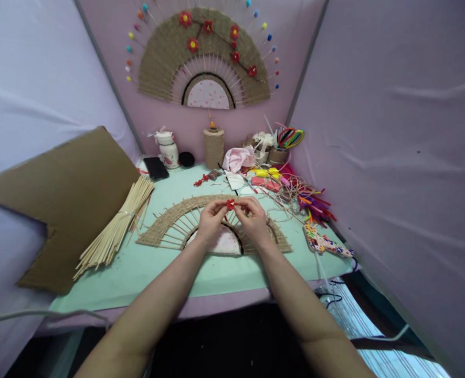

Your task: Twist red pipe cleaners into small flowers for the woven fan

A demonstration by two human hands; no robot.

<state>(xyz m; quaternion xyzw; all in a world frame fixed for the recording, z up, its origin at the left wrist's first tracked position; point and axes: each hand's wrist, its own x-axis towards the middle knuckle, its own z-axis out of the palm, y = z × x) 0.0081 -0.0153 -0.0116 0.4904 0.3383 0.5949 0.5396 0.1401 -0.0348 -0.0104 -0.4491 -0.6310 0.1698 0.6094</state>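
A small red flower [231, 204] with a pale centre is pinched between the fingertips of my left hand [212, 219] and my right hand [252, 218]. Both hands are closed and hold it just above a half-round fan [169, 218] of twine woven over thin sticks. The fan lies on the table, its spotted white half-circle centre [220, 240] edged in black and partly covered by my hands. Something red also shows by my right fingers, too small to make out.
A bundle of sticks [114, 231] lies left beside folded cardboard [75, 194]. Behind stand a twine spool [214, 148], a white bottle [167, 149] and a phone [156, 168]. Pipe cleaners [315, 207] and a patterned glue gun [327, 242] lie right. A finished fan [157, 63] hangs on the wall.
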